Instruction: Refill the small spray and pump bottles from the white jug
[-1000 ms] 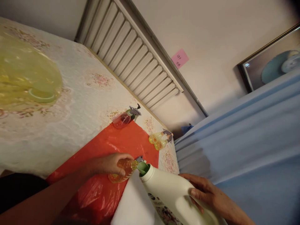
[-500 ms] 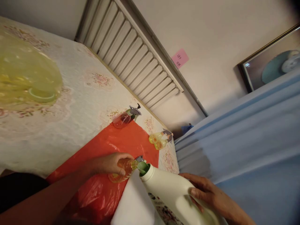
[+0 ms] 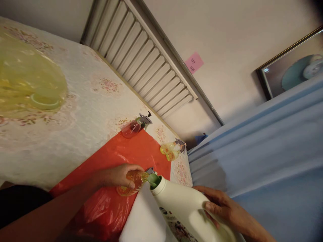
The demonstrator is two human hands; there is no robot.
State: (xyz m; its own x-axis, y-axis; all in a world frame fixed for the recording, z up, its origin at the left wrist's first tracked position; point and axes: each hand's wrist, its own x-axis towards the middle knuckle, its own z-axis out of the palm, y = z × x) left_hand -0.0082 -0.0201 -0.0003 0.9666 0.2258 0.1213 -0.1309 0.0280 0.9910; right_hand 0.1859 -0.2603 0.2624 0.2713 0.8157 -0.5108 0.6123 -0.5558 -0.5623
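Note:
My left hand [image 3: 131, 175] is wrapped around a clear bottle [image 3: 138, 181] with yellow-orange liquid inside, standing on red plastic sheeting. A large cream jug [image 3: 179, 198] is gripped by my right hand [image 3: 219, 205] at its handle. The jug is tilted, and its green spout [image 3: 154, 180] meets the mouth of the bottle. A grey piece [image 3: 150, 170] shows just behind the bottle's neck; what it belongs to is hard to tell. The jug's lower end runs out of view.
On the red plastic sheeting [image 3: 118, 151] stands a clear pump bottle [image 3: 132, 128]. Past it is a bottle [image 3: 170, 151] of yellow liquid. A big yellow transparent container [image 3: 30, 74] lies at left on the flowered tablecloth [image 3: 88, 101]. Something white [image 3: 143, 218] lies below; a blue curtain [image 3: 264, 144] hangs at right.

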